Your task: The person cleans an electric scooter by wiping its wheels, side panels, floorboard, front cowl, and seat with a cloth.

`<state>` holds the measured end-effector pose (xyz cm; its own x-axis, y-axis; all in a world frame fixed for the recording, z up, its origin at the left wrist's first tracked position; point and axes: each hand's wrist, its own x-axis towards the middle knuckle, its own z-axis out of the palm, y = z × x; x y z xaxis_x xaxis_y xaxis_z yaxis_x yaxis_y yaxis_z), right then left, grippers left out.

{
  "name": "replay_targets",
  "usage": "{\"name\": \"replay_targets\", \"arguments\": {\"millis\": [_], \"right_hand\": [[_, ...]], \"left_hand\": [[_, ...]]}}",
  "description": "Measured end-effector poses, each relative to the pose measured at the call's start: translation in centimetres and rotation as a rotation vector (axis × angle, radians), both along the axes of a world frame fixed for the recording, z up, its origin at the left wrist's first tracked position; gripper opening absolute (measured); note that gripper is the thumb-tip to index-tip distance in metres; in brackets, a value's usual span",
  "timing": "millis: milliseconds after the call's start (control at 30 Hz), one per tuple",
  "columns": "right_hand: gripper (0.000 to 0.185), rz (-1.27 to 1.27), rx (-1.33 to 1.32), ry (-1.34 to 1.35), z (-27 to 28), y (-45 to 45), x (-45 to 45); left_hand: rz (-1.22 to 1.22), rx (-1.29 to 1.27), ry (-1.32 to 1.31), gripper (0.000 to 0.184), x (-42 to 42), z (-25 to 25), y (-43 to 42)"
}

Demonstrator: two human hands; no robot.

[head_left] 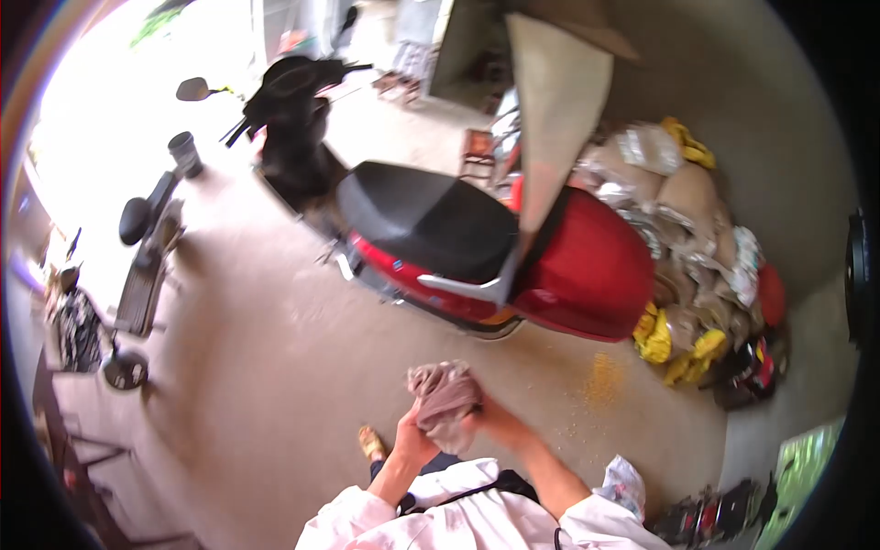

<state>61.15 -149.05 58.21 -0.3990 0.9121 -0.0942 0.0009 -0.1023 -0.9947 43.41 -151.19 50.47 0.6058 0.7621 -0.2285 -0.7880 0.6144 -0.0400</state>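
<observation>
A bunched, brownish-pink cloth (446, 396) is held up in front of my body between both hands. My left hand (417, 434) grips it from the left and below. On the other side my right hand (486, 420) has hold of its right edge; some of those fingers are hidden by the folds and blurred. Just beyond the cloth stands a scooter with a black seat (426, 215) and a red rear box (591, 266). Neither hand touches the scooter.
Several filled sacks (687, 197) and yellow bags (653, 335) are piled by the right wall. Yellow grains (602, 380) lie scattered on the floor. A dark bucket (185, 154) and a bench (142, 284) stand at left. A plastic bag (623, 486) sits near my right side.
</observation>
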Motion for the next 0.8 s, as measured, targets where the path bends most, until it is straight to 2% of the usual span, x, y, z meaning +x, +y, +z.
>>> {"name": "replay_targets", "arguments": {"millis": [67, 133, 167, 200, 267, 300, 333, 367, 400, 467, 500, 567, 667, 733, 767, 800], "right_hand": [[0.093, -0.392, 0.007, -0.127, -3.0, -3.3, -2.6], [0.086, -0.704, -0.260, 0.378, -4.5, -4.3, -3.3], [0.082, -0.809, -0.181, 0.224, -5.3, -4.2, -2.3], [0.078, -0.910, -0.101, 0.071, -5.6, -3.8, -0.8], [0.070, -1.183, 0.062, 0.067, -2.0, -1.0, 3.1], [0.066, -1.213, 0.195, -0.053, -0.1, 0.3, 6.3], [0.065, -1.306, 0.423, -0.545, 3.2, 1.8, 8.4], [0.065, -1.209, 0.596, -0.885, 5.5, 3.0, 11.1], [0.064, -1.218, 0.645, -1.054, 6.8, 4.6, 12.4], [0.064, -0.950, 0.683, -1.345, 7.9, 7.5, 13.8], [0.064, -0.933, 0.701, -1.341, 7.8, 9.3, 13.8], [0.063, -0.518, 0.916, -1.627, 7.2, 12.9, 13.0], [0.056, -0.521, 1.084, -1.588, 8.7, 18.2, 15.1], [0.050, -0.577, 0.797, -1.440, 10.4, 22.8, 17.3], [0.049, -0.622, 0.898, -1.532, 9.3, 25.8, 20.7], [0.051, -0.565, 0.782, -1.463, 10.3, 28.1, 22.9]], "left_hand": [[-0.113, 0.045, 0.097, 0.042, 0.6, -2.0, 1.1], [-0.146, 0.095, 0.599, 0.043, 2.0, 2.3, 2.1], [-0.197, 0.179, 0.873, 0.040, 2.7, 2.9, 2.5], [-0.244, 0.629, 1.188, 0.040, 2.1, -0.2, 3.0], [-0.237, 0.415, 1.235, 0.044, 0.1, 2.1, 2.3], [-0.305, 0.395, 1.197, 0.044, -1.4, 0.8, 2.3], [-0.368, 0.367, 1.160, 0.045, -3.5, -1.2, 1.9], [-0.393, 0.381, 1.236, 0.042, -5.2, -3.3, 1.3], [-0.414, 0.385, 1.314, 0.040, -6.7, -5.3, 0.5], [-0.406, 0.332, 1.419, 0.040, -9.0, -8.1, -0.5], [-0.404, 0.270, 1.425, 0.040, -9.8, -9.9, -0.8], [-0.372, 0.138, 1.456, 0.040, -11.6, -13.0, -1.8], [-0.207, -0.008, 1.551, 0.033, -14.2, -16.7, -4.7], [0.052, -0.230, 1.539, 0.025, -15.7, -18.2, -8.6], [0.094, -0.348, 1.555, 0.023, -15.8, -17.4, -10.4], [0.131, -0.451, 1.570, 0.020, -15.9, -16.4, -12.2]]}}
